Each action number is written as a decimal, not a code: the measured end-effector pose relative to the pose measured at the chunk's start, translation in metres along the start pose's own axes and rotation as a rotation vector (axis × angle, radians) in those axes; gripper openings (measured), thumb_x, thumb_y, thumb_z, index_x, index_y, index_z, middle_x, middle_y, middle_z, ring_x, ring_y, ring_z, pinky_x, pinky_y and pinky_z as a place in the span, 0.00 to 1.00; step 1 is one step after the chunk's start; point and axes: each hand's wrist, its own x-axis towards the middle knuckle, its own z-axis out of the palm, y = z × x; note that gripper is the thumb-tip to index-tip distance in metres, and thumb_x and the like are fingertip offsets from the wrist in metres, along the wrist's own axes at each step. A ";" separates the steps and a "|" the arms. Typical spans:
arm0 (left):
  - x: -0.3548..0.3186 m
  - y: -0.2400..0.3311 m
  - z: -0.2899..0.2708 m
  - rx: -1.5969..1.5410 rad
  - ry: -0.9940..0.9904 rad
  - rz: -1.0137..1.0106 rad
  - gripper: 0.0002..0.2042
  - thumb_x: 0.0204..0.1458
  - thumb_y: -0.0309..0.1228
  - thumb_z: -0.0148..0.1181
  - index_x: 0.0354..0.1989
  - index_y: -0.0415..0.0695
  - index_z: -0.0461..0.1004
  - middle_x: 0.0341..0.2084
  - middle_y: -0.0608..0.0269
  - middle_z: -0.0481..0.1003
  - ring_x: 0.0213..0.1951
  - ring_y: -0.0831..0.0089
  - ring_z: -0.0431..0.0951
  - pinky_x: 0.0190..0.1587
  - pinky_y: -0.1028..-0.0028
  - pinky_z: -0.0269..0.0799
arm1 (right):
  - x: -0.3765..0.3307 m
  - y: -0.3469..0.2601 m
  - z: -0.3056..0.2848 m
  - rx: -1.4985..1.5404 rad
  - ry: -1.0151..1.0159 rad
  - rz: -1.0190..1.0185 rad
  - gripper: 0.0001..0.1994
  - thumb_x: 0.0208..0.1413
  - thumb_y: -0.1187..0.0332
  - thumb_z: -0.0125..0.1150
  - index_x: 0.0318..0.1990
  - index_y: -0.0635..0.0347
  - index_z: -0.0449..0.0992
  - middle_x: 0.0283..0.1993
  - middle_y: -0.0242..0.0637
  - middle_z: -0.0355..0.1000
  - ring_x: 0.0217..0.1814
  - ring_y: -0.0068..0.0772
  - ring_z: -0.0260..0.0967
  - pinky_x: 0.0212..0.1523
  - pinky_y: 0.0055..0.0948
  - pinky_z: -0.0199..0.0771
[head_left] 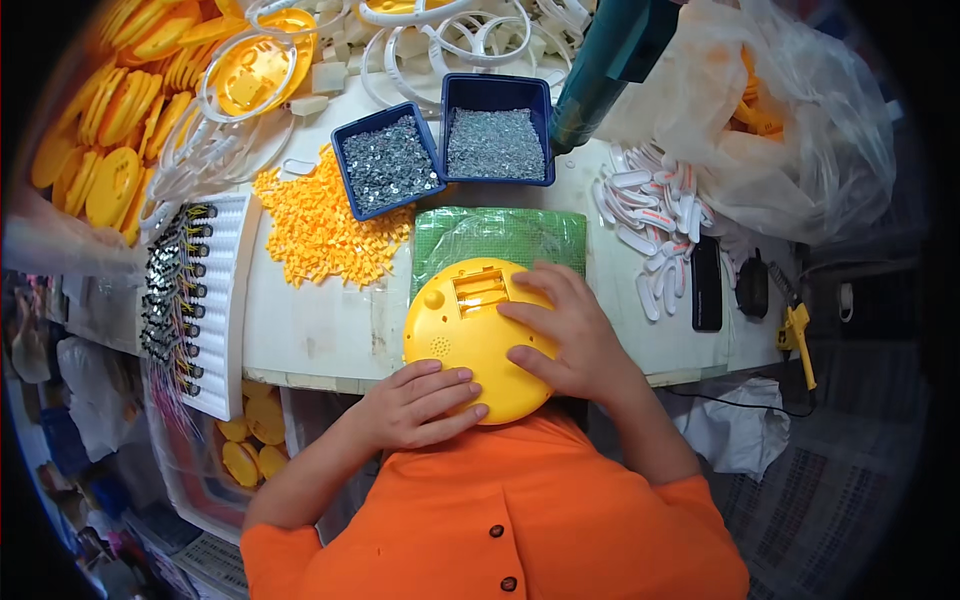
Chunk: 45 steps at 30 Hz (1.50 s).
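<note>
A round yellow plastic casing leans toward me over the table's front edge, on the near end of a green mat. Its upper part has an uncovered rectangular battery compartment with metal contacts; a round knob and a cluster of small holes are to its left. My left hand holds the casing's lower left rim, fingers laid over its face and thumb not clearly visible. My right hand is open over the right side, fingers spread, fingertips near the compartment and the thumb on the face.
Two blue bins of small metal parts stand behind the mat, beside a teal power tool. Small yellow pieces are heaped left, near a white tray of wired parts. White strips, a black phone and a yellow-handled tool lie right.
</note>
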 end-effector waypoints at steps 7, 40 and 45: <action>-0.003 0.001 -0.019 -0.037 0.176 -0.122 0.15 0.57 0.32 0.64 0.54 0.53 0.76 0.53 0.58 0.75 0.53 0.60 0.77 0.60 0.55 0.70 | 0.009 0.003 -0.010 0.162 0.061 -0.002 0.24 0.64 0.51 0.57 0.56 0.62 0.78 0.62 0.54 0.69 0.65 0.58 0.65 0.67 0.49 0.62; -0.501 0.168 0.048 0.294 1.324 -2.665 0.29 0.56 0.44 0.62 0.56 0.30 0.72 0.50 0.31 0.77 0.55 0.40 0.77 0.58 0.53 0.71 | 0.072 -0.089 0.119 -0.203 -0.412 -0.395 0.13 0.56 0.70 0.66 0.49 0.60 0.79 0.32 0.39 0.71 0.35 0.45 0.70 0.36 0.43 0.68; -0.500 0.112 0.032 0.394 1.321 -2.741 0.29 0.56 0.41 0.60 0.59 0.29 0.68 0.51 0.30 0.76 0.55 0.38 0.77 0.59 0.52 0.71 | 0.071 -0.081 0.120 -0.209 -0.349 -0.345 0.13 0.53 0.70 0.67 0.47 0.58 0.79 0.27 0.36 0.70 0.29 0.44 0.69 0.31 0.43 0.66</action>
